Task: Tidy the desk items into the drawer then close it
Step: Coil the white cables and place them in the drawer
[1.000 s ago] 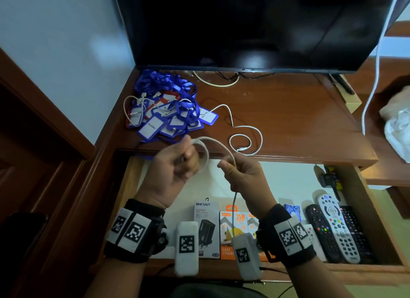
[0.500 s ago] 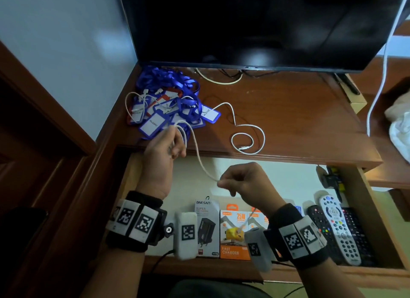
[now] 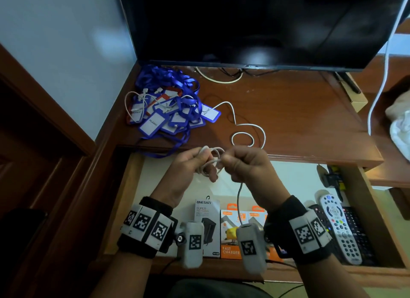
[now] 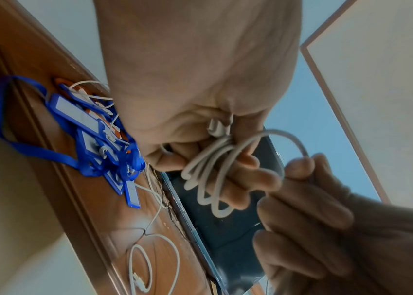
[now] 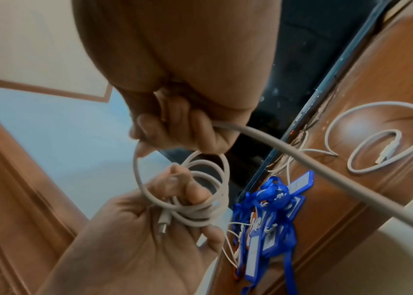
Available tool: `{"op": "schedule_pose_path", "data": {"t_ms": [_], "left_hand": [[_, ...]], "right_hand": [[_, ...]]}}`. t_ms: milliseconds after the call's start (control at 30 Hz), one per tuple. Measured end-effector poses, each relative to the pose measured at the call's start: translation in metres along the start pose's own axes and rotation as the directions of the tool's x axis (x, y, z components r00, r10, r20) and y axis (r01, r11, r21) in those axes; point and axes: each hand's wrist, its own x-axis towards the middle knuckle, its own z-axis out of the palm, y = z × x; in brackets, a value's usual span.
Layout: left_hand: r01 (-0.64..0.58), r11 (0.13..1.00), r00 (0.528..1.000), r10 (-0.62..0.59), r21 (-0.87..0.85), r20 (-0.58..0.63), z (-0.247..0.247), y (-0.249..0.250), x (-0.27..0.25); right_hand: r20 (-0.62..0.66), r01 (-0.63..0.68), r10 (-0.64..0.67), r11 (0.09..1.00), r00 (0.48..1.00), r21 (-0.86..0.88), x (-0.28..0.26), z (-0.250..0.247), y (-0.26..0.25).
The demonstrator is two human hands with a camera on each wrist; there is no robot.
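My left hand (image 3: 199, 164) holds a coil of white cable (image 3: 213, 158) above the open drawer (image 3: 288, 178); the loops and a plug end (image 5: 163, 221) sit between its thumb and fingers (image 4: 248, 159). My right hand (image 3: 241, 164) pinches the same cable (image 5: 276, 147) just right of the coil, and the loose tail (image 3: 239, 200) hangs down toward the drawer. A second white cable (image 3: 246, 133) lies curled on the desk (image 3: 288, 111). A pile of blue lanyards with name badges (image 3: 168, 111) sits at the desk's back left.
Charger boxes (image 3: 230, 233) and remote controls (image 3: 339, 229) lie in the drawer's near part. A dark screen (image 3: 255, 24) stands at the back of the desk. A white cord (image 3: 381, 75) hangs at the right, beside white cloth (image 3: 399, 124).
My hands have come together over the drawer's far edge. The cable that stretched between them is now wound into more loops in my left hand, and my right hand rose to meet it.
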Motion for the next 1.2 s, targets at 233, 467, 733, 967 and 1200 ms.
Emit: {"op": "schedule_pose_path", "data": {"t_ms": [233,467,733,967,1200], "left_hand": [[0.034,0.989,0.992,-0.016,-0.141,0.128,0.005,0.010,-0.005],[0.064,0.909,0.995,-0.027,-0.411,0.095,0.000,0.010,-0.006],[-0.030,0.811,0.997,0.063,-0.584,0.037,-0.016,0.012,-0.001],[-0.120,0.756,0.962,-0.073,-0.643,-0.265,-0.026,0.019,0.007],[-0.082,0.925,0.883,-0.104,-0.370,-0.457,-0.016,0.014,0.005]], "right_hand": [[-0.276,-0.008,0.034,0.996,0.961,0.093,0.008,-0.006,-0.011],[-0.318,-0.042,0.079,0.992,0.945,0.121,0.009,-0.004,0.017],[-0.250,-0.133,0.179,0.972,0.951,0.192,-0.001,-0.014,0.054],[-0.237,-0.158,0.150,0.987,0.960,-0.014,-0.006,-0.014,0.065],[0.062,-0.176,0.206,0.930,0.977,-0.321,-0.005,-0.005,0.044]]}}
